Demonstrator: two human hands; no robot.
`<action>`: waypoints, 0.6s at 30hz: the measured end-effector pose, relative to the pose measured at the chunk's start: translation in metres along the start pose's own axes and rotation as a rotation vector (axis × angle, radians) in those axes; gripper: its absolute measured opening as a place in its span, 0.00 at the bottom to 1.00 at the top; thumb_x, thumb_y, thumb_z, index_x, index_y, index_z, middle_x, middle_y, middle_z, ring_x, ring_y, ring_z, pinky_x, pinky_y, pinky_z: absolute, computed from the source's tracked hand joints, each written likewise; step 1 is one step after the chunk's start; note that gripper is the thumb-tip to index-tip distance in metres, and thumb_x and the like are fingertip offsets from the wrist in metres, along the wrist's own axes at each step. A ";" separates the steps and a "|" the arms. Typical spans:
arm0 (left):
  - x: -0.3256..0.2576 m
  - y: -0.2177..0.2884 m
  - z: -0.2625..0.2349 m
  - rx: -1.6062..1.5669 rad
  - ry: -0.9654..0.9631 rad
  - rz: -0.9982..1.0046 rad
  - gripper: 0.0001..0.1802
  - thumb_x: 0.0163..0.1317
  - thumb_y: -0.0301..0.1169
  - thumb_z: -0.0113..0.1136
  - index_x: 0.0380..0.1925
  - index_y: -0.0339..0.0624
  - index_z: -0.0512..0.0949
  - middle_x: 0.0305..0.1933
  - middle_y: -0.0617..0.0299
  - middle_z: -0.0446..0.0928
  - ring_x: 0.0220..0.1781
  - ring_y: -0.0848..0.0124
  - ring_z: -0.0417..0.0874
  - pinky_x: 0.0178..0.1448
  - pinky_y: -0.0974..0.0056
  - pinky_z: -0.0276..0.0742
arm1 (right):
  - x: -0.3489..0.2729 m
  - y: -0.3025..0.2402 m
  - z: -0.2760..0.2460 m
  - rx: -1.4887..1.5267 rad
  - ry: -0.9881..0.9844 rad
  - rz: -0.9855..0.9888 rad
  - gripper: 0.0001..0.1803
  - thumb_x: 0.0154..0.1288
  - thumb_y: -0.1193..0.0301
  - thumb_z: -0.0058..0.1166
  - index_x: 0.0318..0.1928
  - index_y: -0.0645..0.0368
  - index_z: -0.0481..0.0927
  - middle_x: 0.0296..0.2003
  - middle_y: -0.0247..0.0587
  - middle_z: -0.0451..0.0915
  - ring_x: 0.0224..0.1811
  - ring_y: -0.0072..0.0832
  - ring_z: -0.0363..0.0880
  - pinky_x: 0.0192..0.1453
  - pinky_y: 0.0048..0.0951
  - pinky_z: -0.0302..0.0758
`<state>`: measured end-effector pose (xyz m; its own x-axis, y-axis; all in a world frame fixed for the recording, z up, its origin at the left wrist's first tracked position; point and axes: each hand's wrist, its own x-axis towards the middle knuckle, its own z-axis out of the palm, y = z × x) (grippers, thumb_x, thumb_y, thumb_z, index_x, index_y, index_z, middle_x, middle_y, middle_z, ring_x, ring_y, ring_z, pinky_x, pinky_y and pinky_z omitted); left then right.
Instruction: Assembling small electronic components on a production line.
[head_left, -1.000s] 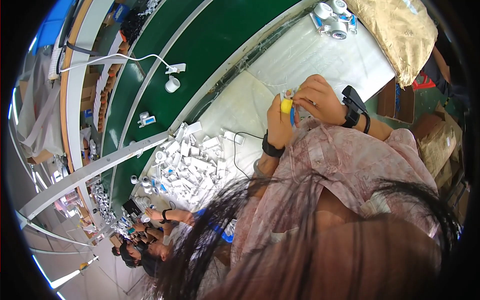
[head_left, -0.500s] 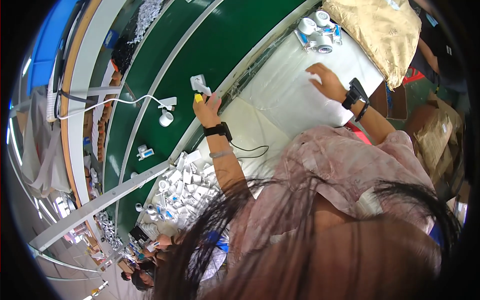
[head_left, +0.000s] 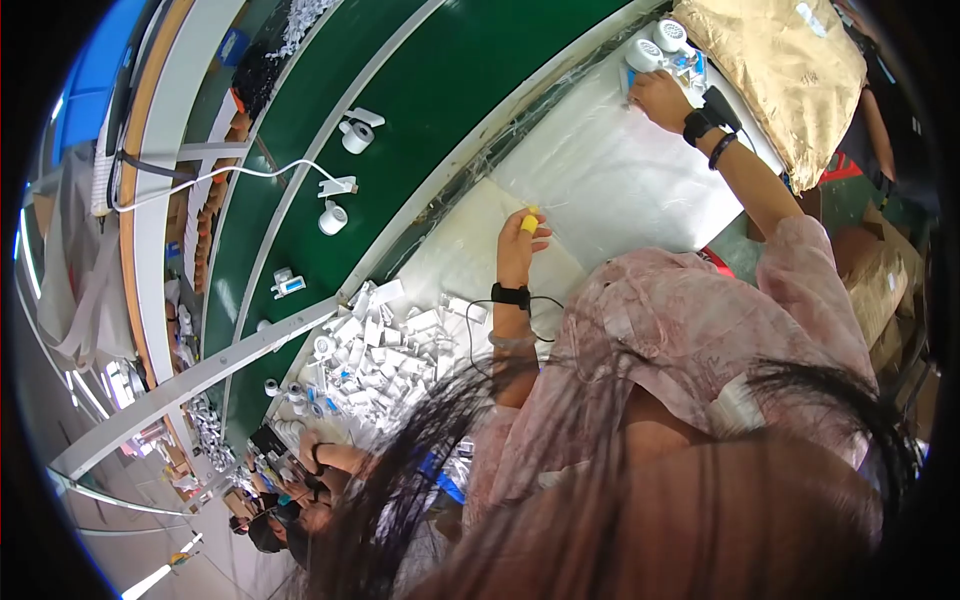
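At the far end of the pale bench cover, my right hand (head_left: 662, 102) has its fingers bent over the near edge of a small cluster of white plastic fittings (head_left: 668, 38) with round perforated heads and blue patches. It grips one fitting there, mostly hidden by the fingers. My left hand (head_left: 520, 248) hovers over the cover at mid-bench, fingers loosely apart and nothing in them. A yellow finger cot (head_left: 530, 222) covers one of its fingertips. On the green conveyor belt left of it lie a white round-headed fitting (head_left: 356, 136) and another fitting (head_left: 333, 217).
A heap of white plastic parts (head_left: 385, 345) lies near, left of my left arm. A metal bar (head_left: 200, 415) crosses over the belt. A large brown paper sack (head_left: 775, 75) stands beyond the bench at far right. Other people work at lower left. A black cable hangs by my left wrist.
My left hand has left the belt's edge and moved right; the white fitting beside it now lies farther left on the belt. My right hand has reached out to the far cluster.
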<state>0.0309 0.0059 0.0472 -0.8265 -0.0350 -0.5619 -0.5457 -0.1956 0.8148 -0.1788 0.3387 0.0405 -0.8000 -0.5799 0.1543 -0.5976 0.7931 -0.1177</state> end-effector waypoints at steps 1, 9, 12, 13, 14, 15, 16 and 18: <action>-0.004 0.000 0.002 0.089 -0.013 0.050 0.15 0.71 0.35 0.47 0.53 0.40 0.72 0.47 0.59 0.79 0.41 0.70 0.83 0.42 0.66 0.80 | -0.001 -0.007 -0.003 0.111 -0.058 0.018 0.05 0.60 0.69 0.55 0.29 0.55 0.80 0.31 0.42 0.78 0.38 0.39 0.78 0.45 0.38 0.71; -0.023 0.019 0.043 0.647 -0.050 0.721 0.35 0.57 0.25 0.63 0.65 0.40 0.62 0.64 0.51 0.64 0.64 0.61 0.68 0.63 0.58 0.67 | -0.041 -0.118 -0.053 1.477 -0.417 0.391 0.14 0.70 0.62 0.54 0.37 0.61 0.83 0.26 0.28 0.81 0.26 0.11 0.72 0.32 0.18 0.68; -0.033 0.034 0.058 0.634 -0.144 0.759 0.34 0.58 0.25 0.63 0.65 0.38 0.62 0.63 0.52 0.66 0.63 0.63 0.69 0.64 0.60 0.67 | -0.054 -0.151 -0.073 1.660 -0.390 0.320 0.15 0.70 0.62 0.53 0.39 0.63 0.83 0.27 0.30 0.82 0.29 0.12 0.74 0.34 0.16 0.69; -0.035 0.036 0.060 0.540 -0.240 0.644 0.33 0.60 0.26 0.62 0.64 0.36 0.62 0.60 0.55 0.70 0.61 0.67 0.72 0.62 0.62 0.69 | -0.055 -0.157 -0.080 1.782 -0.408 0.311 0.16 0.71 0.62 0.52 0.40 0.63 0.83 0.29 0.31 0.83 0.30 0.13 0.75 0.35 0.16 0.69; -0.036 0.034 0.060 0.543 -0.241 0.647 0.33 0.60 0.26 0.62 0.64 0.36 0.62 0.60 0.55 0.70 0.61 0.67 0.72 0.62 0.62 0.69 | -0.055 -0.160 -0.088 1.782 -0.403 0.308 0.16 0.71 0.62 0.52 0.40 0.63 0.83 0.29 0.31 0.83 0.30 0.13 0.75 0.35 0.16 0.69; -0.037 0.032 0.059 0.365 -0.292 0.552 0.30 0.61 0.26 0.61 0.63 0.36 0.63 0.58 0.57 0.72 0.59 0.68 0.73 0.62 0.63 0.69 | -0.054 -0.162 -0.097 1.749 -0.444 0.257 0.15 0.71 0.63 0.52 0.41 0.64 0.83 0.29 0.33 0.83 0.31 0.14 0.77 0.36 0.17 0.70; -0.038 0.030 0.058 0.186 -0.339 0.455 0.28 0.63 0.26 0.59 0.62 0.35 0.64 0.56 0.58 0.74 0.58 0.69 0.74 0.61 0.65 0.69 | -0.054 -0.163 -0.103 1.713 -0.483 0.207 0.14 0.71 0.64 0.52 0.41 0.64 0.83 0.29 0.34 0.83 0.32 0.16 0.78 0.38 0.18 0.71; -0.044 0.035 0.061 0.134 -0.377 0.448 0.26 0.64 0.25 0.56 0.62 0.36 0.65 0.51 0.60 0.75 0.52 0.71 0.76 0.57 0.67 0.72 | -0.058 -0.162 -0.106 1.694 -0.480 0.174 0.14 0.71 0.65 0.52 0.41 0.64 0.82 0.29 0.34 0.82 0.32 0.16 0.78 0.39 0.19 0.72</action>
<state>0.0395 0.0603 0.1090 -0.9588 0.2692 -0.0907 -0.1257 -0.1159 0.9853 -0.0301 0.2634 0.1549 -0.6122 -0.7630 -0.2074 0.3424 -0.0194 -0.9394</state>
